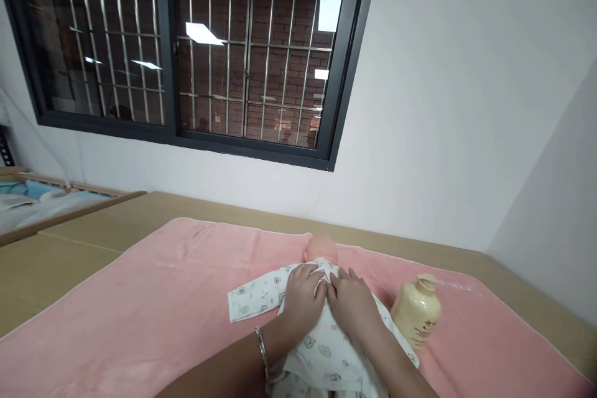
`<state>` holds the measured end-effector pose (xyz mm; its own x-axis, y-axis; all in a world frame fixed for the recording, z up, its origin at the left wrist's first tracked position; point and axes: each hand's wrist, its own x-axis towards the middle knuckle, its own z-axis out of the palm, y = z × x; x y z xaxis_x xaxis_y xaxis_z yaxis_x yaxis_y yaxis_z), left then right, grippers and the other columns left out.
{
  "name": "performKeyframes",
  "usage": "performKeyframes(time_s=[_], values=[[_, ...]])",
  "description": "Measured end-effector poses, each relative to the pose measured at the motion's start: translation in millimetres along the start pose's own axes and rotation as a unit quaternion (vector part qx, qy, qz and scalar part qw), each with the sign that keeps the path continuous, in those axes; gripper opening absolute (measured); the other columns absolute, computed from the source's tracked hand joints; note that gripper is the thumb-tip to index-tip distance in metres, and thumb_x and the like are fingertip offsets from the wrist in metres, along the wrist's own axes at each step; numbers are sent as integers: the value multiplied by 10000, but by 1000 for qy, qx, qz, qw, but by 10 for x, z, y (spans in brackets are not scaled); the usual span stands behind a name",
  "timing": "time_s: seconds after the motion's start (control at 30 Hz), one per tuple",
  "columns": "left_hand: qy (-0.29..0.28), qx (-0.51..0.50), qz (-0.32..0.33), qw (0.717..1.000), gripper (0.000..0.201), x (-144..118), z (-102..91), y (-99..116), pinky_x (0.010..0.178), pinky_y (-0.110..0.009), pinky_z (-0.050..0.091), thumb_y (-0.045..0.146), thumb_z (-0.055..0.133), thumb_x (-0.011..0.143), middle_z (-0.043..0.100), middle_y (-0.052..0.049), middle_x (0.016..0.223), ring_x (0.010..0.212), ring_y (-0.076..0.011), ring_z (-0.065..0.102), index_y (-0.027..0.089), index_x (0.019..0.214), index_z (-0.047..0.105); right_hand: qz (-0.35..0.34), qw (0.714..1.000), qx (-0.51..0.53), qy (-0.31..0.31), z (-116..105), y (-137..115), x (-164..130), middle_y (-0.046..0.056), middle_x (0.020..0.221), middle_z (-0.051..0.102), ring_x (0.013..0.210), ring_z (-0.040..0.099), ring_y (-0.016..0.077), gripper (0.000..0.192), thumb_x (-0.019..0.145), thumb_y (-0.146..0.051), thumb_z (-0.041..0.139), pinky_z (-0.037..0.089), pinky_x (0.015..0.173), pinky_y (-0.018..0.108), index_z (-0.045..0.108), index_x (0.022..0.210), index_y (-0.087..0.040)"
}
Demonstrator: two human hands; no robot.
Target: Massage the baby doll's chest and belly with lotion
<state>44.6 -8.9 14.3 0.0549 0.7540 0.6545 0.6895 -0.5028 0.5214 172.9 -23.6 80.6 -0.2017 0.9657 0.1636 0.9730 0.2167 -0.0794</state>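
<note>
1. Two bare hands are resting side by side on a baby doll [321, 298] that is lying on its back in the near middle of the scene, its head pointing away toward the far wall.
2. The left hand [302, 300] is lying palm down on the left side of the doll's chest, fingers loosely spread and pointing far. A thin metal bangle [262, 348] is sitting around this wrist.
3. The right hand [352, 301] is lying palm down on the right side of the chest, fingers together and angling toward the left hand. The two hands are touching, or nearly so, at the middle of the chest, just below the doll's neck.
4. Whether either hand is pinching the cloth is not clear; both look flat and pressed onto the fabric.
5. The doll is wearing a white garment [326, 348] printed with small green and pink shapes. One sleeve is spreading out flat to the left of the left hand.
6. The doll's bare, peach-coloured head [321, 250] is showing just beyond the fingertips.
7. The doll is lying on a pink towel [153, 298] that is covering most of a tan table [74, 255].
8. A cream-coloured bottle [416, 311] with a pump-style top is standing on the towel just to the right of the doll, near the right forearm but apart from it.
9. A dark-framed window [186, 50] with metal bars is filling the far wall on the left, set in a white wall [443, 106].
10. A wooden-edged cot or tray [41, 205] holding blue and white cloth is sitting at the far left.
</note>
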Motion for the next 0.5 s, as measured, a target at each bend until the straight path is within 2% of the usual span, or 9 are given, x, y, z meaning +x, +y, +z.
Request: performKeyframes(time_s=[0.1, 0.2, 0.27, 0.37, 0.43, 0.5], values=[[-5, 48, -52, 997, 291, 3, 6, 23, 1085, -511, 375, 251, 458, 910, 621, -75, 1270, 1260, -288, 485, 242, 1106, 672, 21, 999, 23, -13, -33, 35, 21, 148, 1319, 596, 1312, 438, 359, 426, 957, -335, 338, 328, 1025, 502, 662, 1206, -216], [-13, 89, -85, 992, 373, 18, 43, 17, 1154, -565, 263, 298, 491, 908, 522, -114, 1413, 1407, -338, 323, 192, 1246, 607, 48, 997, 61, -21, 50, 142, 113, 138, 1456, 484, 1373, 368, 352, 498, 958, -419, 343, 297, 1057, 527, 536, 1376, -230], [-23, 86, -70, 993, 389, 29, 61, -1, 1156, -580, 255, 294, 478, 917, 505, -120, 1432, 1425, -338, 297, 188, 1274, 589, 48, 996, 71, -17, 121, 193, 167, 130, 1526, 395, 1416, 306, 341, 538, 959, -422, 341, 252, 1093, 528, 450, 1449, -228], [-24, 58, 6, 998, 326, 31, 58, -28, 1134, -545, 326, 216, 436, 918, 498, -91, 1443, 1406, -300, 340, 222, 1165, 649, 3, 997, 75, -3, 156, 176, 175, 125, 1540, 374, 1439, 271, 309, 519, 957, -318, 330, 209, 1130, 479, 452, 1448, -200], [-9, 41, 45, 998, 312, 15, 41, -33, 1125, -505, 361, 155, 415, 900, 505, -70, 1438, 1381, -271, 380, 232, 1031, 687, -32, 997, 73, 8, 117, 109, 129, 125, 1484, 453, 1407, 332, 281, 489, 942, -232, 318, 229, 1123, 431, 529, 1380, -181], [10, 42, 38, 998, 290, -7, 26, -25, 1125, -505, 362, 137, 425, 876, 523, -69, 1417, 1365, -272, 400, 233, 938, 692, -51, 997, 58, 17, 56, 32, 64, 126, 1360, 570, 1329, 429, 270, 448, 927, -187, 314, 259, 1098, 419, 639, 1235, -186]])
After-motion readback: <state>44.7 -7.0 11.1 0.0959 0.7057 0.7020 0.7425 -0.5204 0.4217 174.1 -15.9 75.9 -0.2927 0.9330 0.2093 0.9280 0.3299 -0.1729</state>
